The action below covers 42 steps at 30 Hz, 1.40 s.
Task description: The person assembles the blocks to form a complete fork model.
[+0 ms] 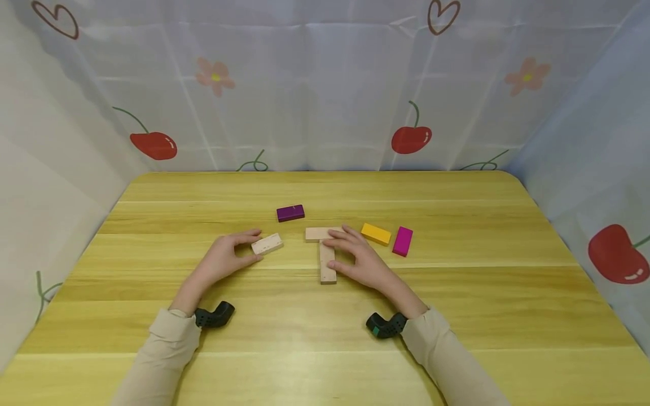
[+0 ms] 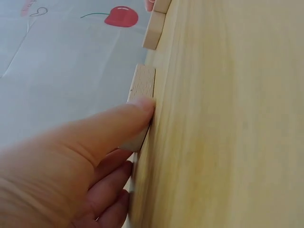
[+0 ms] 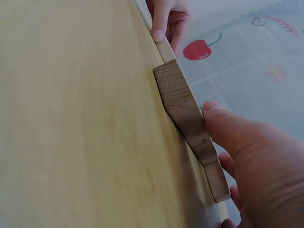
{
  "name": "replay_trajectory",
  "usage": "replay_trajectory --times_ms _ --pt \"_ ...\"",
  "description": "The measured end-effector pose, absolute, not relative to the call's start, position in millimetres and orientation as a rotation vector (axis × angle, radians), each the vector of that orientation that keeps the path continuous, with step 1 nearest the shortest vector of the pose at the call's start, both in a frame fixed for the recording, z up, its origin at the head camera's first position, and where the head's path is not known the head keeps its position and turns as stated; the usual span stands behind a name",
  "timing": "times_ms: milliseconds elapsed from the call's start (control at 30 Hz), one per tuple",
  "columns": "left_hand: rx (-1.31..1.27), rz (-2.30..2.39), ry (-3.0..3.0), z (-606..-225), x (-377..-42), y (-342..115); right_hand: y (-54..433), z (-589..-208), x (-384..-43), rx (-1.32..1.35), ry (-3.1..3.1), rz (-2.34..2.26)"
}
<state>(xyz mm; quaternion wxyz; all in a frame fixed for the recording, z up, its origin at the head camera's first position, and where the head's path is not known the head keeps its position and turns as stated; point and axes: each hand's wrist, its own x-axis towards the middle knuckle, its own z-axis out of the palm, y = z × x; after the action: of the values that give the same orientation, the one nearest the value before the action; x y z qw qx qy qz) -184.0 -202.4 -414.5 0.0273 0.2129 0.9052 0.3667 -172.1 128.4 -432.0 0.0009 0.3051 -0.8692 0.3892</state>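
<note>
Between thumb and fingers, my left hand (image 1: 227, 256) pinches a plain wooden block (image 1: 267, 244) at its left end, low over the table; the thumb (image 2: 137, 109) lies along its side in the left wrist view. To the right, two more plain blocks form a T: a crosswise block (image 1: 316, 234) at the far side and a lengthwise block (image 1: 328, 273) running toward me. My right hand (image 1: 361, 259) rests on this T, its thumb touching the lengthwise block and its fingertips on the crosswise one. The fingers partly cover both blocks.
A purple block (image 1: 290, 213) lies behind the wooden ones. To the right of the right hand lie a yellow block (image 1: 376, 234) and a pink block (image 1: 403, 241). The wooden table (image 1: 284, 349) meets a printed curtain (image 1: 315, 113) at its far edge.
</note>
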Motion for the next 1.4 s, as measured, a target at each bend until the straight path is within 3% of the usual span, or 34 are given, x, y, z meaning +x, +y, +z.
replay_trajectory --times_ms 400,767,1133,1400 --pt "0.525 1.346 2.702 -413.1 -179.8 -198.5 129.3 -430.4 -171.6 0.961 -2.728 1.229" --pt "0.212 2.073 1.844 -408.4 -172.5 -181.5 129.2 -430.9 -171.2 0.959 -2.726 1.239" --pt "0.304 1.841 1.863 -398.9 -156.9 -144.9 128.5 -429.8 -171.9 0.942 -2.734 1.245" --pt "0.219 1.769 1.857 -405.1 -143.9 -123.4 129.0 -431.6 -172.7 0.938 -2.740 1.240"
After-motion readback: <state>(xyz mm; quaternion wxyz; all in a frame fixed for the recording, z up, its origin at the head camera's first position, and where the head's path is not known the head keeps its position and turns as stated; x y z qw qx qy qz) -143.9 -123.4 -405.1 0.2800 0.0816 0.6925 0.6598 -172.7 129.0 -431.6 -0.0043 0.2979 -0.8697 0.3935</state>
